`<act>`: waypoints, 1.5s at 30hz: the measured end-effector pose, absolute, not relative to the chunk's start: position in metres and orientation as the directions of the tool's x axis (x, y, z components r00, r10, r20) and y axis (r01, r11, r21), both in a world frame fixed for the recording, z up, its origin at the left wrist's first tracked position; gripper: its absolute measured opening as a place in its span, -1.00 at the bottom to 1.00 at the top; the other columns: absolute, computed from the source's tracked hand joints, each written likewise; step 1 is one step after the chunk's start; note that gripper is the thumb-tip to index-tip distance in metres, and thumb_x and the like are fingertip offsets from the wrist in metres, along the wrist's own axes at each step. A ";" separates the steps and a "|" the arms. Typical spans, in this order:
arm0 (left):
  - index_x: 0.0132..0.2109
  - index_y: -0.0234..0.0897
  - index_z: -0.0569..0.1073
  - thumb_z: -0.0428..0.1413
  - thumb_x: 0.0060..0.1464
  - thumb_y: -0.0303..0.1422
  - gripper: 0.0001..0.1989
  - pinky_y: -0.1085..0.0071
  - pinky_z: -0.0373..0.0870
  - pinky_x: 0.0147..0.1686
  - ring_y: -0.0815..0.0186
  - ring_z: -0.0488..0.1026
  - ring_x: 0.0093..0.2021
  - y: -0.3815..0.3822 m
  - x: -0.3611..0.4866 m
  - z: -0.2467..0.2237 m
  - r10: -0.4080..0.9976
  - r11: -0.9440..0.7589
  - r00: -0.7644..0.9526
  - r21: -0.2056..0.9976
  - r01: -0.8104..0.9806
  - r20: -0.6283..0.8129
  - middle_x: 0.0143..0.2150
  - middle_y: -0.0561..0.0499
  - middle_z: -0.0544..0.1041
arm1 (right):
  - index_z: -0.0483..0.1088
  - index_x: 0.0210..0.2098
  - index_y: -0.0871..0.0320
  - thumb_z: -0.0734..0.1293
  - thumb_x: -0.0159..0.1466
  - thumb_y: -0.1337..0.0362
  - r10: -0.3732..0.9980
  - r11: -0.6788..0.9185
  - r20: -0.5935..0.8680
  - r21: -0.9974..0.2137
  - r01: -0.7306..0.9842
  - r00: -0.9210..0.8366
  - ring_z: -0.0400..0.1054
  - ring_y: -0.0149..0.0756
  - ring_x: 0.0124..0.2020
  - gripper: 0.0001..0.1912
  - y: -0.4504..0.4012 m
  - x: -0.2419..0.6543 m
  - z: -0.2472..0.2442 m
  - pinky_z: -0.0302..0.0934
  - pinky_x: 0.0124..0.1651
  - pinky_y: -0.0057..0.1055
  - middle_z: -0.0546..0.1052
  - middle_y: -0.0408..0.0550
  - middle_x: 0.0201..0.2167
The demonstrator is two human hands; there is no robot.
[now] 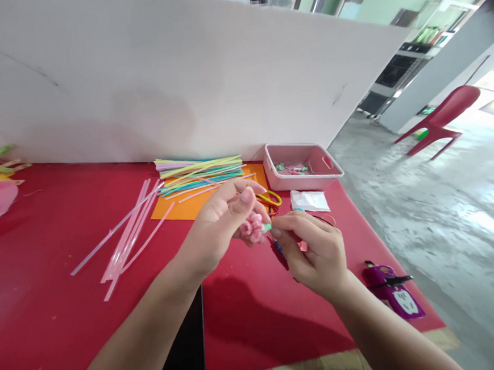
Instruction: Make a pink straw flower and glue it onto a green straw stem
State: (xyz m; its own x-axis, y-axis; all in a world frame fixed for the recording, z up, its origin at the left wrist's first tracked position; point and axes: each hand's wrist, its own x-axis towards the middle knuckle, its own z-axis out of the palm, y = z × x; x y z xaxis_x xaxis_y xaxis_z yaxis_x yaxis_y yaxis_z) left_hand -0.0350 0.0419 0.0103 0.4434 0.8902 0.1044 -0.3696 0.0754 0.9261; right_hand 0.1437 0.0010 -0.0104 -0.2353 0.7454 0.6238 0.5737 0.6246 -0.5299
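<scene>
Over the middle of the red table, my left hand (221, 218) is closed around a small pink fuzzy flower (254, 228), its thumb on top. A short light-green piece (267, 228) sticks out from the flower's right side. My right hand (314, 251) pinches at the tip of that green piece with thumb and forefinger. Yellow-handled scissors (271, 199) lie behind the hands, partly hidden. A dark blue tool (277, 248) rests below the right fingertips, mostly covered.
Colourful pipe cleaners (198, 169) lie on an orange sheet (167, 207). Pink plastic strips (126, 234) spread to the left. A pink bin (302, 178) holds small pieces, with a white packet (310, 200) before it. A purple case (394, 290) sits near the right edge.
</scene>
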 end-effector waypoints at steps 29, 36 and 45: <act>-0.31 -0.28 0.63 0.42 -0.15 -0.25 -0.74 0.46 0.50 -0.19 0.38 0.55 -0.28 -0.004 0.001 -0.052 0.953 0.296 0.183 0.879 -0.374 -0.242 -0.34 0.02 0.65 | 0.53 -0.17 0.11 0.31 0.27 0.15 0.991 0.129 0.133 -0.901 0.415 -0.020 0.45 -0.23 -0.12 -0.76 -0.019 0.188 -0.070 0.29 0.00 -0.27 0.60 0.00 -0.18; -0.39 -0.31 0.60 0.44 -0.20 -0.21 -0.71 0.42 0.55 -0.26 0.37 0.54 -0.35 -0.018 -0.012 -0.056 0.944 0.329 0.127 0.849 -0.414 -0.304 -0.40 0.02 0.62 | 0.48 -0.36 0.18 0.35 0.28 0.22 0.983 -0.133 0.052 -0.466 0.875 0.176 0.44 -0.20 -0.18 -0.84 0.019 0.260 -0.100 0.27 -0.01 -0.18 0.55 -0.04 -0.35; -0.40 -0.36 0.60 0.44 -0.20 -0.23 -0.70 0.43 0.49 -0.26 0.38 0.51 -0.39 -0.016 -0.016 -0.059 0.950 0.311 0.129 0.896 -0.317 -0.284 -0.42 -0.03 0.62 | 0.39 0.03 0.20 0.30 0.37 0.16 0.985 -0.173 -0.030 -0.190 0.966 0.171 0.43 -0.19 -0.01 -0.68 0.050 0.287 -0.089 0.36 0.05 -0.09 0.49 0.03 0.00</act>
